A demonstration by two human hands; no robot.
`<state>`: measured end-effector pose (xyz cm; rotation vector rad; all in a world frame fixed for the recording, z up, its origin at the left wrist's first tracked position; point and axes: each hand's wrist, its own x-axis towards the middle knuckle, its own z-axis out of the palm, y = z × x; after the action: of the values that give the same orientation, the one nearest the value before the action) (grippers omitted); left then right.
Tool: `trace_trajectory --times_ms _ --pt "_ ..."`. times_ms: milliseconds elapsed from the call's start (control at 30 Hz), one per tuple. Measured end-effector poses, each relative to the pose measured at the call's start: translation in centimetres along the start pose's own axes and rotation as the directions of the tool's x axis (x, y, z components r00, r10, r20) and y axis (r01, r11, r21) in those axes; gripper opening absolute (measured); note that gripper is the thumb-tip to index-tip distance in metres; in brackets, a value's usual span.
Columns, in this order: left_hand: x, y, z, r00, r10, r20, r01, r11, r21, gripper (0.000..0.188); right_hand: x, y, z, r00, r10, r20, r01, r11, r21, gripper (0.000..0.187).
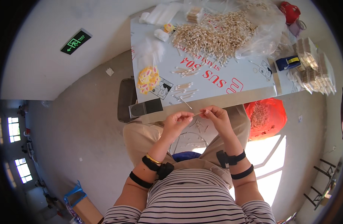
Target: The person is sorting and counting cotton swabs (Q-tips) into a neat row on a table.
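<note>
Wooden and thin, a cotton swab (pixel 197 113) spans the gap between the left hand (pixel 176 123) and right hand (pixel 216 116), each hand's fingers pinched shut on one end, likely to keep it level for a close look. Beyond the fingertips, the table (pixel 216 84) carries a heaped swab pile (pixel 212 33).

The table (pixel 216 80) was white with red lettering. A large heap of swabs (pixel 212 31) on it was pale tan with white tips, beside a clear plastic bag (pixel 263 35). A yellow and pink packet (pixel 148 79) lay near the edge. A tape dispenser (pixel 288 62) was blue and yellow. The bag (pixel 266 117) below the table was red. The shirt (pixel 194 201) was white with dark stripes; the trousers (pixel 141 138) were beige; the wrist straps (pixel 231 158) black.
</note>
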<state>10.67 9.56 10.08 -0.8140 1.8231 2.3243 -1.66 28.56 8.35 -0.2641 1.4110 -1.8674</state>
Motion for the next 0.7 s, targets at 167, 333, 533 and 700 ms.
trace_trajectory --times_ms 167,333,533,700 --pt "0.4 -0.7 0.2 0.992 0.120 -0.032 -0.112 0.974 0.195 0.016 -0.3 0.3 -0.7 0.998 -0.056 -0.005 0.050 0.923 -0.380 0.015" --pt "3.0 -2.4 -0.8 0.915 0.397 -0.066 -0.321 0.818 0.477 0.013 1.0 0.7 -0.9 0.985 -0.168 -0.026 0.104 0.715 -0.692 0.011" --pt "8.1 -3.4 -3.1 0.785 0.611 0.103 -0.364 0.319 0.875 0.023 2.5 2.1 -1.9 0.976 -0.190 -0.105 0.045 0.652 -0.757 0.011" --pt "10.4 -3.8 -4.2 0.790 0.554 0.263 -0.409 0.156 0.899 0.017 2.6 3.1 -2.4 0.980 -0.165 -0.110 0.035 0.692 -0.721 0.011"
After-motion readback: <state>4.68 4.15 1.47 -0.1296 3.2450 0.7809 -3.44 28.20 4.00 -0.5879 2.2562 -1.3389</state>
